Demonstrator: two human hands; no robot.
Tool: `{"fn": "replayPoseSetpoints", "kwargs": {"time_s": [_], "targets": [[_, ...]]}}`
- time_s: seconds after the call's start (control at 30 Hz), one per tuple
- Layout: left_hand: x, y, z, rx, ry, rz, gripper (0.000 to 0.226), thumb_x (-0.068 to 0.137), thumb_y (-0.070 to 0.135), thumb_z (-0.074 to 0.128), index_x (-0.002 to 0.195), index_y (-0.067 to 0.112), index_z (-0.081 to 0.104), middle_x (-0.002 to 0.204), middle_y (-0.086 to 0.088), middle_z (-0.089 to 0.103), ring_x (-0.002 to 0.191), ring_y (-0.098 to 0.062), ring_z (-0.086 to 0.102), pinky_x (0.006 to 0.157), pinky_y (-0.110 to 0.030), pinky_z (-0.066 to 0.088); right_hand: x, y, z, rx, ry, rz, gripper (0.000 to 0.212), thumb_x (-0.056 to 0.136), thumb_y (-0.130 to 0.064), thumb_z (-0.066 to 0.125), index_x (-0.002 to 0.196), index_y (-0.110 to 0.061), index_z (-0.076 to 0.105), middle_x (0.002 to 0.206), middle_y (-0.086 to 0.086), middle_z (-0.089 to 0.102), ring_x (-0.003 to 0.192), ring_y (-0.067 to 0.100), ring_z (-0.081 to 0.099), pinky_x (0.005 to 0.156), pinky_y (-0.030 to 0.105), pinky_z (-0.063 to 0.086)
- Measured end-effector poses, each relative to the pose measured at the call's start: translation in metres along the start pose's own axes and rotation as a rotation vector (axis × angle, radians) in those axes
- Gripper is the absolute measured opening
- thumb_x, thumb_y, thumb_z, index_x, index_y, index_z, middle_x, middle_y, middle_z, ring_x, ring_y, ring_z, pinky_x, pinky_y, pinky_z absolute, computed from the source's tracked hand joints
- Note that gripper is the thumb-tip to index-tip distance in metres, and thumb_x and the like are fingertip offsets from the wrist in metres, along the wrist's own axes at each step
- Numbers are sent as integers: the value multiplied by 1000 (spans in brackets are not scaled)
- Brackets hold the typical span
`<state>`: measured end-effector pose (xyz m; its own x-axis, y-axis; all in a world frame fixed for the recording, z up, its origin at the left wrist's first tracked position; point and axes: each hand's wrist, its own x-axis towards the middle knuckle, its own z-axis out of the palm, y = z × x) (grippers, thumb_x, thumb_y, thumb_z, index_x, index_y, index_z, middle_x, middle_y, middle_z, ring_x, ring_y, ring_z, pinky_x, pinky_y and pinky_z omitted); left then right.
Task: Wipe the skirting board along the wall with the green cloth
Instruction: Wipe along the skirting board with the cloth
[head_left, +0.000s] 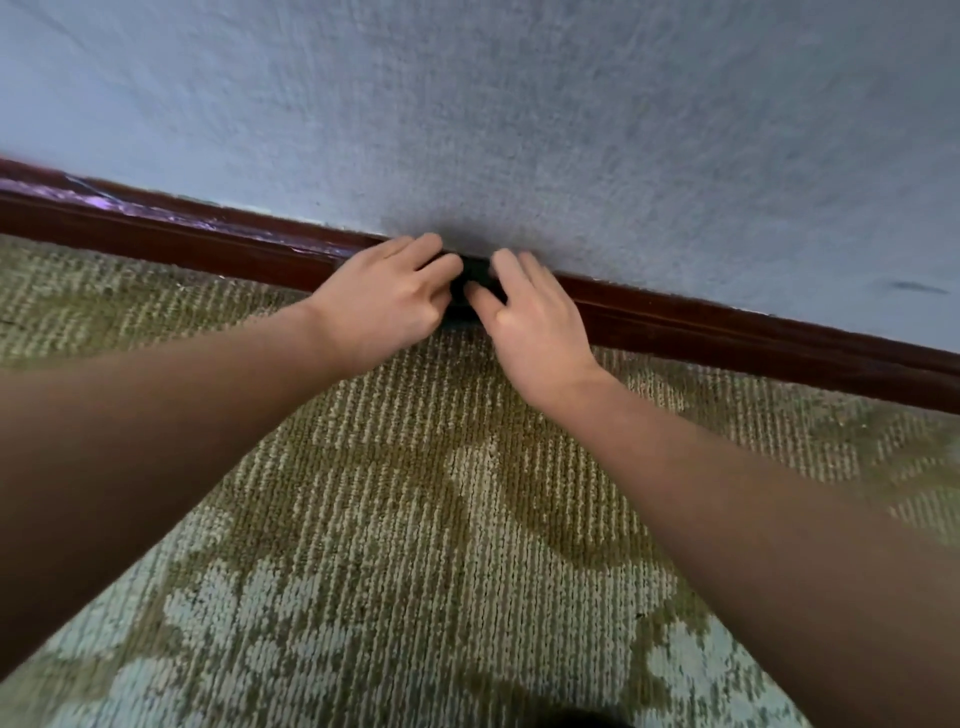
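- The cloth sat just above the centre of the frame, a dark wad pressed on the skirting and mostly hidden between the two grips.
- The left grip had its fingers curled round the cloth's left side. The right grip pinched the other side, thumb low and fingers over the board's top edge.
- To wipe well, I'd judge they should keep the wad flat on the board's face and top lip, then slide steadily toward the scuffed, purplish stretch at the upper left.
- Pressure belonged on the wood, without rubbing the wall or snagging the carpet.
- No brand, label or writing could be read anywhere.
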<state>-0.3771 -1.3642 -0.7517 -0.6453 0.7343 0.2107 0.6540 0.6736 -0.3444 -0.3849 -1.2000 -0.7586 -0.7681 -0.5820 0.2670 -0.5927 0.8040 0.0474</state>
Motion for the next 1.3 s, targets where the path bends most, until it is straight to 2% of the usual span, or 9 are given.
{"fn": "replayPoseSetpoints", "kwargs": {"time_s": [0.07,0.17,0.37,0.43,0.57,0.7,0.83,1.03,1.3], "targets": [[1,5,0,-35,-12,-50,8,65,-3,67,73,-5,68,78,-15,61,73,-32,59,66,-35,52,-6,2,5,15,45,-6,24,62,-4,80,82,-1,68,83,13,62,76,28,60,67,31,47],[2,11,0,-109,5,-155,12,72,-5,56,76,-9,66,76,-19,60,72,-35,59,66,-38,52,-10,1,3,31,72,-44,32,54,-4,84,83,-3,70,82,12,62,74,27,61,64,29,50],[-1,12,4,-172,55,-205,23,75,-5,45,79,-10,67,76,-20,61,71,-35,60,65,-37,54,-10,0,-1,55,110,-34,36,47,-9,90,76,-6,69,77,7,63,68,20,62,68,26,38],[-3,14,4,-196,51,-224,15,70,-11,56,81,-12,67,78,-21,61,72,-36,60,65,-37,55,-11,0,2,24,95,-62,35,49,-13,89,79,-8,71,79,6,64,71,19,62,64,23,41],[-6,15,5,-216,33,-237,26,61,-14,69,87,-14,66,80,-22,62,72,-35,60,64,-37,55,-12,2,4,30,84,-58,34,53,-15,88,82,-10,73,81,5,64,74,19,63,62,23,43],[-6,14,6,-212,25,-216,21,69,-12,58,89,-14,65,81,-22,62,72,-35,60,63,-38,55,-12,4,7,8,112,-75,33,56,-10,86,85,-6,72,81,8,64,75,23,63,61,26,47],[-6,14,6,-207,25,-210,36,77,0,34,89,-13,66,81,-20,63,72,-34,61,61,-36,54,-12,5,7,35,122,-85,34,57,1,81,88,1,70,80,15,62,74,30,62,60,30,50],[-7,14,7,-152,41,-182,29,77,2,44,88,-6,70,83,-13,65,74,-29,61,63,-32,51,-13,7,7,50,94,-92,41,52,11,78,91,6,67,80,21,61,74,34,62,58,33,52],[-8,16,12,-74,112,-160,27,79,6,47,82,3,73,80,-4,65,73,-22,62,63,-28,48,-13,9,13,70,151,-114,31,63,10,74,92,5,68,79,21,60,73,33,62,58,33,51]]}}
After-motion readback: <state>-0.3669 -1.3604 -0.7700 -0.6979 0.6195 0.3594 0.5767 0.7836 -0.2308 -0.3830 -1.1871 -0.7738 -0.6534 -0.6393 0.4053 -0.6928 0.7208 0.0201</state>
